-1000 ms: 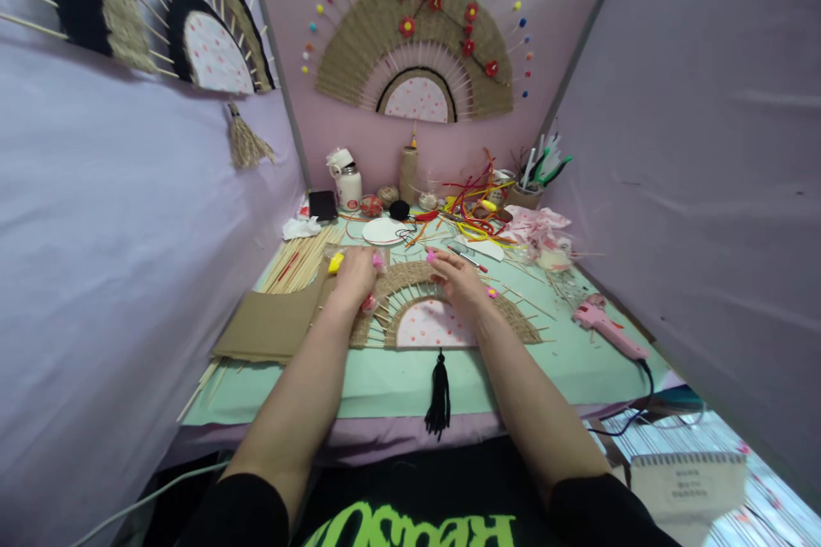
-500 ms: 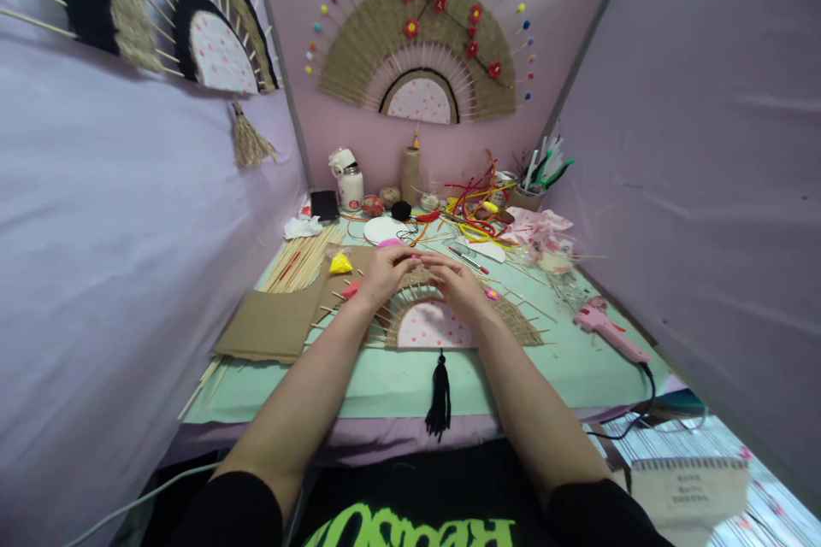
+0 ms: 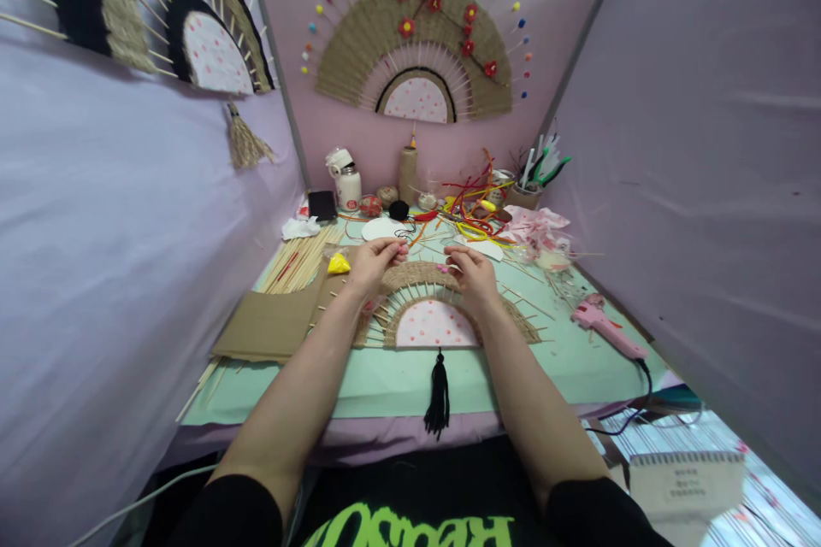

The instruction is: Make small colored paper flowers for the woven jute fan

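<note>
A half-made woven fan (image 3: 442, 308) of jute twine and wooden skewers lies on the mint green mat (image 3: 398, 385), with a pink dotted centre and a black tassel (image 3: 439, 393) hanging toward me. My left hand (image 3: 374, 263) hovers over the fan's upper left edge, fingers pinched together on something small I cannot make out. My right hand (image 3: 473, 271) rests on the fan's top rim, fingertips pinched near a small pink bead. The two hands are a little apart.
A pink glue gun (image 3: 606, 328) lies at the right with its cord over the edge. Brown cardboard (image 3: 273, 323), loose skewers (image 3: 301, 263) and a yellow bag (image 3: 338, 263) sit left. Pipe cleaners (image 3: 478, 205), jars and twine crowd the back. Finished fans hang on the walls.
My hands met over the fan's top half a second ago and have now drawn apart, the left toward the upper left, the right staying on the rim.
</note>
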`<act>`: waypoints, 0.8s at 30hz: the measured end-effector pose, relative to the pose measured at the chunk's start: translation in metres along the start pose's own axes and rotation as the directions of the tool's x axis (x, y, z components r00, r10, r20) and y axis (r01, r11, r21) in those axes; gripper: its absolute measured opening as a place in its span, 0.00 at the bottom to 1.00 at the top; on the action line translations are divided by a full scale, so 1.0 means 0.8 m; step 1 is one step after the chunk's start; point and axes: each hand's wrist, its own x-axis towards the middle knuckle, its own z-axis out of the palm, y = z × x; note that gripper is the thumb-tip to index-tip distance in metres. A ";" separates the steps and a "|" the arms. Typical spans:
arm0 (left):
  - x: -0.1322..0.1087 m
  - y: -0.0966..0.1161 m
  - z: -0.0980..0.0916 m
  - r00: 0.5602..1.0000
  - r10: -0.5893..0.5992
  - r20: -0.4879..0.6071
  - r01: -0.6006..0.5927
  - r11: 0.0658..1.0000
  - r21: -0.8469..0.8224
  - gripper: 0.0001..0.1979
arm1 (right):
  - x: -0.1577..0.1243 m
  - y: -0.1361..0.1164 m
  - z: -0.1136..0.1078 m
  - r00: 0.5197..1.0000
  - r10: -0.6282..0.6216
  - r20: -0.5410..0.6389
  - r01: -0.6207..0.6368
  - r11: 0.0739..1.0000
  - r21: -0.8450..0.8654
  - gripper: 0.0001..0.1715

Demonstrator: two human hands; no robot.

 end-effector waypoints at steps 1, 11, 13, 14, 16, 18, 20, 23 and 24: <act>0.000 -0.001 0.001 1.000 -0.012 0.014 0.012 1.000 -0.025 0.19 | 0.002 -0.002 -0.002 0.999 -0.014 -0.034 0.014 1.000 0.014 0.08; -0.016 0.000 0.020 0.988 -0.136 0.074 0.145 0.981 -0.129 0.19 | -0.011 0.009 0.007 0.951 -0.224 0.213 0.265 0.945 -0.193 0.10; -0.015 -0.002 0.020 0.980 -0.160 0.120 0.180 0.967 -0.181 0.19 | -0.017 0.009 0.010 0.923 -0.264 0.278 0.329 0.918 -0.219 0.09; -0.015 -0.003 0.020 0.976 -0.170 0.140 0.196 0.960 -0.201 0.18 | -0.018 0.009 0.012 0.911 -0.284 0.298 0.357 0.906 -0.228 0.09; -0.014 -0.004 0.019 0.968 -0.186 0.171 0.221 0.951 -0.217 0.18 | -0.021 0.007 0.013 0.890 -0.325 0.319 0.411 0.875 -0.255 0.09; -0.016 -0.005 0.019 0.961 -0.198 0.194 0.237 0.949 -0.207 0.17 | -0.021 0.005 0.012 0.866 -0.374 0.333 0.472 0.830 -0.296 0.09; -0.017 -0.004 0.020 0.956 -0.210 0.205 0.250 0.950 -0.189 0.16 | -0.021 0.004 0.012 0.834 -0.423 0.354 0.536 0.775 -0.336 0.09; -0.019 -0.001 0.022 0.956 -0.221 0.194 0.258 0.946 -0.195 0.13 | -0.023 0.002 0.013 0.790 -0.482 0.379 0.607 0.699 -0.377 0.08; -0.020 -0.001 0.022 0.958 -0.222 0.183 0.258 0.944 -0.207 0.13 | -0.024 0.002 0.013 0.782 -0.495 0.379 0.620 0.681 -0.389 0.08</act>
